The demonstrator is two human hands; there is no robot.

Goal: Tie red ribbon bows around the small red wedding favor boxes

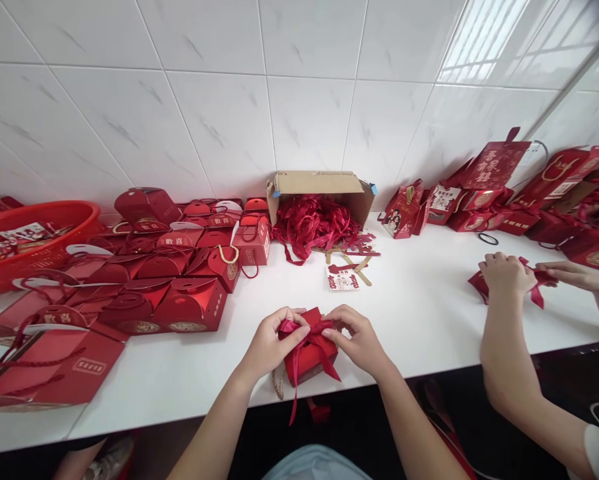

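Note:
In front of me a small red gift box [306, 366] stands at the table's front edge. A red ribbon [317, 343] is tied in a bow on top of it, its tails hanging down the front. My left hand [275, 339] pinches the left loop of the bow between thumb and fingers. On the other side my right hand [353, 333] pinches the right loop. A twisted tan cord handle [278, 381] hangs at the box's left side. The underside of the bow is partly hidden by my fingers.
A cardboard box [319, 181] of loose red ribbons stands against the tiled wall. Rows of red gift boxes [189, 305] and a red plastic basket [86, 215] lie left. At right, a co-worker's hands [506, 273] handle another ribboned box. A printed card [343, 280] lies centrally.

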